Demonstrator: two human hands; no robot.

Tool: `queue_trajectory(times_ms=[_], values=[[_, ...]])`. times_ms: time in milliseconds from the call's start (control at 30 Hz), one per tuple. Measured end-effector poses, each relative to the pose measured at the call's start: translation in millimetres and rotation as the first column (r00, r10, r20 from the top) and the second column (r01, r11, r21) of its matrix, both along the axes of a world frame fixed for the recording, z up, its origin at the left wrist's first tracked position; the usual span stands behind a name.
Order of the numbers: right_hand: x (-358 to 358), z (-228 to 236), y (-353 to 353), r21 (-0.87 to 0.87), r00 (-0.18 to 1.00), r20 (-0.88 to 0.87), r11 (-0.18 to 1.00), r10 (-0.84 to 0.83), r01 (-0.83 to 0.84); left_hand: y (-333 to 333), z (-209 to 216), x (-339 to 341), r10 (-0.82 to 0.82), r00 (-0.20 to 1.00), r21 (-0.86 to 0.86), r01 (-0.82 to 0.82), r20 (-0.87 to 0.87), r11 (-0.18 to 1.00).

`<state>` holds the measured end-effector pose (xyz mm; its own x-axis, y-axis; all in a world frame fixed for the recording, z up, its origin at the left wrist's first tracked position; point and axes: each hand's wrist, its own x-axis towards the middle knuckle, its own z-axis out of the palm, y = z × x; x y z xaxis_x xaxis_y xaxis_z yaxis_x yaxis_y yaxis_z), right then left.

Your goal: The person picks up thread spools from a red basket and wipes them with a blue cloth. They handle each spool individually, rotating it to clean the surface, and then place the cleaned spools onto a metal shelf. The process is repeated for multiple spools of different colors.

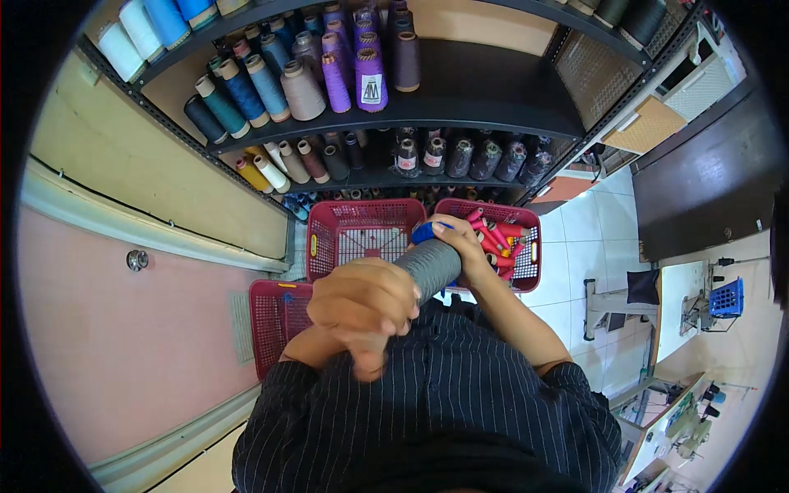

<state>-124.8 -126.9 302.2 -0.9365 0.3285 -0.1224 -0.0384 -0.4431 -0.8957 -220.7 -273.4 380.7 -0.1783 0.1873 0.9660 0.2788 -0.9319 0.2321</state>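
A cone of grey yarn (431,267) lies aslant in front of my chest. My right hand (462,246) wraps round its far end, the fingers over the top. Something blue (431,232) shows under those fingers; its kind cannot be made out. At the cone's near end my left hand (362,306) is closed, with its fingers curled over the tip and a slight blur on it. The tip itself is hidden by that hand.
Beyond my hands stand a red plastic basket (320,215) and another red basket (532,267) with several pink-red cones. A third red basket (265,329) is at the left. Black shelves (493,94) hold many yarn cones. Sewing tables (678,312) stand right.
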Motion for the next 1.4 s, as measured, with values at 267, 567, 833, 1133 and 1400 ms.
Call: queue_trajectory(times_ms=[267,567,833,1133,1400], values=[[4,64,-5,0.595,0.784,-0.512,0.514,-0.350,0.618,12,-14,-8,0.407,0.855,-0.431,-0.251,0.320,0.867],[-19,28,10,0.641,0.991,-0.103,0.767,0.089,-0.003,-3,-22,-20,0.340,0.940,-0.212,-0.335,-0.016,0.918],[-11,29,43,0.147,0.852,-0.103,0.839,-0.514,0.524,47,-15,5,0.434,0.768,-0.450,-0.214,0.471,0.867],[13,41,76,0.851,0.907,-0.401,0.417,0.126,0.319,94,-7,30,0.394,0.900,-0.411,-0.293,0.186,0.863],[44,-40,165,0.468,0.973,0.204,0.863,0.108,-0.194,150,-16,47,0.433,0.884,-0.455,-0.317,0.178,0.832]])
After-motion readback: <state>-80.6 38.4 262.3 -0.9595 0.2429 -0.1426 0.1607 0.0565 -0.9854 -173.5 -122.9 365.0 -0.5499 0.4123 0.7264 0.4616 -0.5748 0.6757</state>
